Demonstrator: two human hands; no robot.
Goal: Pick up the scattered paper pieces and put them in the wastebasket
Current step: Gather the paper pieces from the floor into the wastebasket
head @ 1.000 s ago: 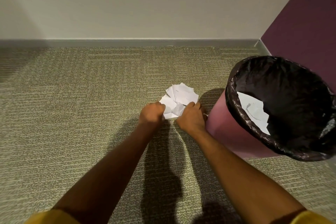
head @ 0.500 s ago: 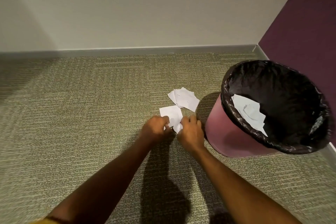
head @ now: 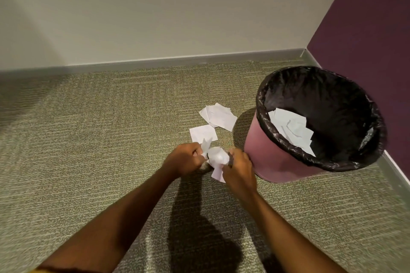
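Both hands meet above the carpet, just left of the pink wastebasket (head: pixel 264 153). Between them is a small bunch of white paper pieces (head: pixel 217 157): my left hand (head: pixel 183 158) pinches its left side and my right hand (head: pixel 238 169) grips its right side. One flat white piece (head: pixel 203 132) lies on the carpet just beyond the hands. A small pile of overlapping pieces (head: pixel 219 116) lies farther back, beside the basket. The basket has a black liner (head: pixel 332 104) and several white papers (head: pixel 292 128) inside.
Olive carpet (head: pixel 99 139) covers the floor. A cream wall with a grey skirting board (head: pixel 155 63) runs along the back. On the right a purple wall (head: pixel 366 29) stands close behind the wastebasket, forming a corner.
The hands have drawn back toward me and risen off the carpet with a bunch of paper. One piece and the small pile stayed on the floor. The view has tilted up.
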